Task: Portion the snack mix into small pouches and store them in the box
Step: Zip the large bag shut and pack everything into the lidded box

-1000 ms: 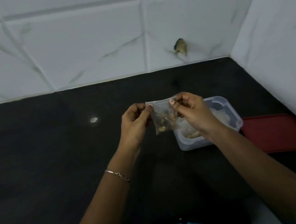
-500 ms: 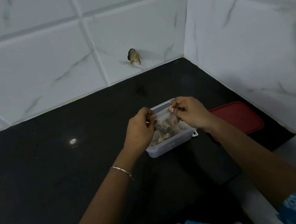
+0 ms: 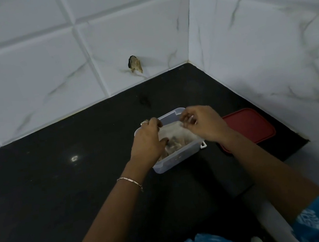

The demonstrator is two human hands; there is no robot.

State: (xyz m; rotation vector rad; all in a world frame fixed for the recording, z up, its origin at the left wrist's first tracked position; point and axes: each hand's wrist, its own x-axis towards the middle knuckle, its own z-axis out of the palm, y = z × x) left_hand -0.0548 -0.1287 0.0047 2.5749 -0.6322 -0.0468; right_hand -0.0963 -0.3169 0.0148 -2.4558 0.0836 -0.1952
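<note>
Black counter (image 3: pixel 74 206), tiled wall (image 3: pixel 32 63): pouch (image 3: pixel 171 130) at box (image 3: pixel 177 158) mouth.
Fingers curled, left hand (image 3: pixel 148 141) and right hand (image 3: pixel 204 124) pinch its top corners. Risk: if seal isn't shut, mix (image 3: pixel 173 142) spills into box.

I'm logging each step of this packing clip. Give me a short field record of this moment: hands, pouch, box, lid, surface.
left hand: holds the pouch's left edge
right hand: pinches the pouch's upper right corner
pouch: filled, between both hands, at the open box's mouth
box: clear, open, on the counter; other contents too blurred to tell
lid: red, flat on the counter, right of the box
counter: black, bears box and lid
</note>
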